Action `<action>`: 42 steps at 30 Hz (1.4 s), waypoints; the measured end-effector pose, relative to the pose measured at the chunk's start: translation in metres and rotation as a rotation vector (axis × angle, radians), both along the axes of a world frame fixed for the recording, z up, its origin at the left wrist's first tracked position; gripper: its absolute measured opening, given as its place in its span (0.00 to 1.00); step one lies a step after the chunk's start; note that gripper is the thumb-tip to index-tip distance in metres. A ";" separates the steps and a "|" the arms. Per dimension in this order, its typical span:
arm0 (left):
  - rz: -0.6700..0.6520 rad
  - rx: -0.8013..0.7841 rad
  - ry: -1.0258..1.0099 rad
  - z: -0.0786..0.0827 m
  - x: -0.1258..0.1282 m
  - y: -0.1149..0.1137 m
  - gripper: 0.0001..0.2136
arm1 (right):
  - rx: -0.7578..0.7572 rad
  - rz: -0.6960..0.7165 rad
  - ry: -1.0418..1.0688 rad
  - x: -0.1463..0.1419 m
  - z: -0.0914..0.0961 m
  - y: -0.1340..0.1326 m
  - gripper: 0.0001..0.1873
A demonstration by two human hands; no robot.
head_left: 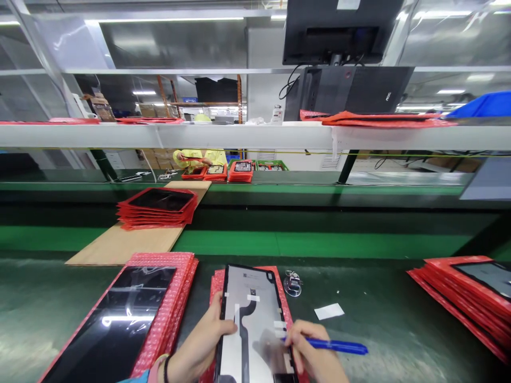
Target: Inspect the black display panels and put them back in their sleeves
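Note:
A display panel [255, 308] lies back side up on a red bubble-wrap sheet in front of me, showing a grey metal back with a black flex cable and white tape strips. My left hand [202, 343] grips the panel's left edge, thumb on top. My right hand [309, 354] is closed on a blue pen [339, 347], its tip touching the panel's right side near the tape strips.
A stack of red sheets topped by a glossy black panel [120, 319] sits at left, another stack [471, 292] at right. A small metal part [293, 283] and a white slip [329, 311] lie on the green mat. More stacks [157, 207] rest on a wooden board beyond; a person in yellow works behind.

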State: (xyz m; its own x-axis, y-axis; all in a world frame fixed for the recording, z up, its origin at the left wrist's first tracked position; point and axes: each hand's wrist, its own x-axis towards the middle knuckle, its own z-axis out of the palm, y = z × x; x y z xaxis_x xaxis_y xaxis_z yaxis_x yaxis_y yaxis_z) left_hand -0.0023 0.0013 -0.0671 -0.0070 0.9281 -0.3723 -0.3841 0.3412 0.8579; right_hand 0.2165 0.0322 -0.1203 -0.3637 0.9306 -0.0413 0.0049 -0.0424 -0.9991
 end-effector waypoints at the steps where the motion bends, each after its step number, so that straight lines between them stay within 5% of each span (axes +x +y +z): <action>1: 0.011 0.017 0.022 0.003 -0.001 0.000 0.29 | 0.014 -0.019 0.009 0.006 0.010 0.004 0.27; 5: 0.065 0.103 0.123 0.025 -0.006 0.004 0.33 | 0.095 -0.172 0.100 0.029 0.052 0.020 0.19; 9: 0.114 0.253 0.215 0.051 -0.007 0.015 0.30 | 0.071 -0.294 0.189 0.037 0.080 0.034 0.26; 18: 0.260 0.472 0.168 0.104 0.001 0.029 0.29 | -0.047 -0.124 0.402 0.008 0.112 0.026 0.16; 24: 0.310 0.405 0.138 0.102 -0.006 0.032 0.34 | -0.033 -0.131 0.514 -0.010 0.114 0.019 0.14; 30: 0.294 0.334 0.117 0.095 -0.012 0.035 0.35 | 0.084 -0.343 0.243 -0.008 0.107 0.014 0.15; 39: 0.393 0.322 0.175 0.084 -0.010 0.026 0.38 | 0.138 -0.384 -0.035 -0.016 0.108 0.007 0.15; 42: 0.404 0.312 0.177 0.085 -0.006 0.020 0.41 | 0.185 -0.271 -0.101 -0.020 0.110 0.013 0.14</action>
